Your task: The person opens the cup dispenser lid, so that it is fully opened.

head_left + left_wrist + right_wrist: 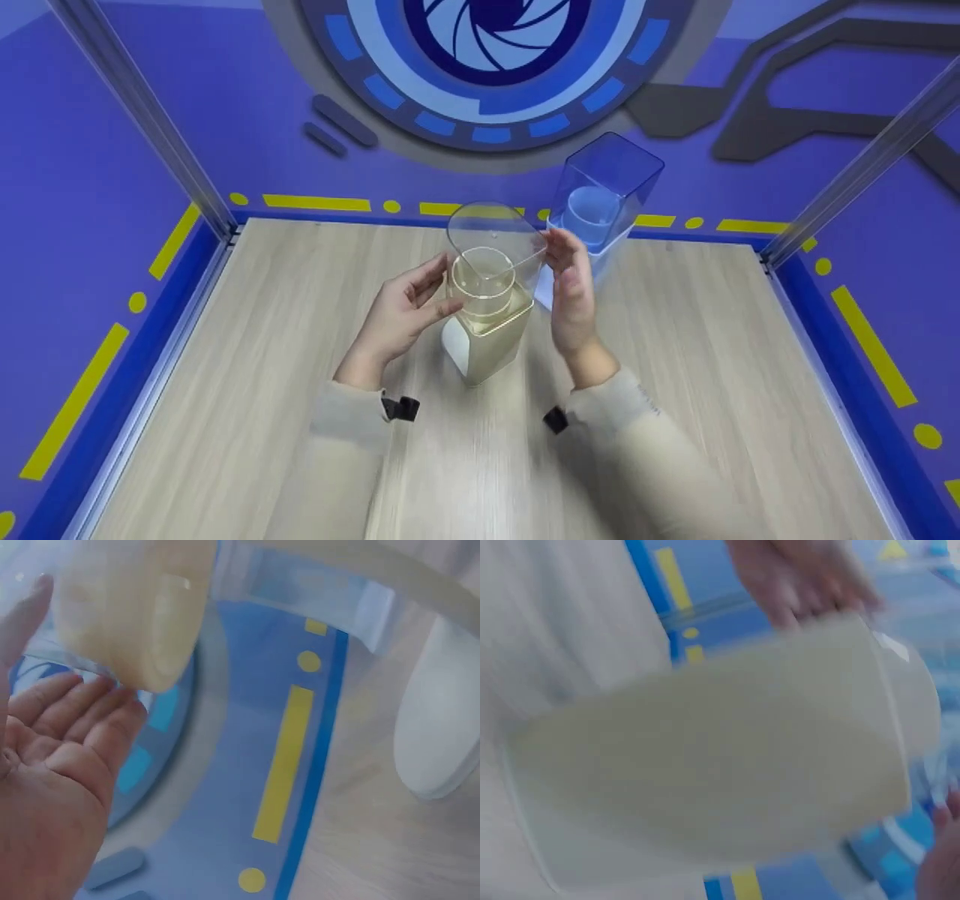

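Note:
In the middle of the table stands a cream container (499,349) with a pale yellow round cup (484,289) inside its top and a clear see-through wall (499,225) rising above. My left hand (405,307) is at its left side, fingers extended and thumb apart; in the left wrist view the fingertips are close to the round cup. On the other side my right hand (574,292) is upright, fingertips at the clear wall's edge. Whether either hand touches the wall is hard to tell. The container's cream side (712,757) fills the right wrist view, blurred.
A similar container with a clear upper part (615,161), a blue cup (592,214) and a white base (547,285) stands behind my right hand. A white rounded part (455,345) shows at the cream container's lower left. Blue panels (247,150) enclose the wooden table (300,262).

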Tool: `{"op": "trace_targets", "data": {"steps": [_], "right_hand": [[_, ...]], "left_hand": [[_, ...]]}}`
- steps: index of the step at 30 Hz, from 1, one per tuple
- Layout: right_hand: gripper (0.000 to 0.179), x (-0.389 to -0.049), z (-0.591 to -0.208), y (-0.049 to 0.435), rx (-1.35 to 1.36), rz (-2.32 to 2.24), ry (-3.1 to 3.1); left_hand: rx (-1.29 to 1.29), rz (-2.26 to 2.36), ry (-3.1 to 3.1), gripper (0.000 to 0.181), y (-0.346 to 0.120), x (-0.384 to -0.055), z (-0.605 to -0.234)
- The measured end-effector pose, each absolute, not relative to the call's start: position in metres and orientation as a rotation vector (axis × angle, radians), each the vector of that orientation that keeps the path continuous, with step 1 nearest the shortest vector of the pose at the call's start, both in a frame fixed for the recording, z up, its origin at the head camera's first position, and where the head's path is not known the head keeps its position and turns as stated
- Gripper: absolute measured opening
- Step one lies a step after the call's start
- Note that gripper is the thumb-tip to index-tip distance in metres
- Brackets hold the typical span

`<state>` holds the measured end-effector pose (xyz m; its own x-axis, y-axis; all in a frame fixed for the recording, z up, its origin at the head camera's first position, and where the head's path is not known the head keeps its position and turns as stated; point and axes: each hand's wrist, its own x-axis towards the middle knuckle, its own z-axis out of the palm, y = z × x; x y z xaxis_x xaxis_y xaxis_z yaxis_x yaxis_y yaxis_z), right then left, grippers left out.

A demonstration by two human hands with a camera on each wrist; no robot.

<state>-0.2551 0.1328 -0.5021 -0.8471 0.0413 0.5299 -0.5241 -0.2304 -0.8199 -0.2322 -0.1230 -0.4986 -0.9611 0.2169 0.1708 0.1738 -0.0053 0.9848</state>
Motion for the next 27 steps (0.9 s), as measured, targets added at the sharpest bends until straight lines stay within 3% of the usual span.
{"op": "trace_targets", "data": {"steps": [3, 9, 14, 27], "right_hand": [[0.109, -0.274, -0.498, 0.145, 0.701, 2.328, -1.636], [0.125, -0.294, -0.491, 0.150, 0.869, 2.531, -1.719], [0.125, -0.302, -0.482, 0.145, 0.940, 2.576, -1.815], [0.083, -0.316, -0.467, 0.140, 1.150, 2.593, -1.884]], "left_hand": [[0.334, 2.271, 2.276, 0.083, -0.113, -0.217, -0.494], [0.140, 2.416, 2.524, 0.087, -0.074, -0.188, -0.492], [0.113, 2.408, 2.725, 0.088, -0.049, -0.178, -0.493], [0.074, 2.375, 2.871, 0.074, -0.034, -0.176, -0.491]]}}
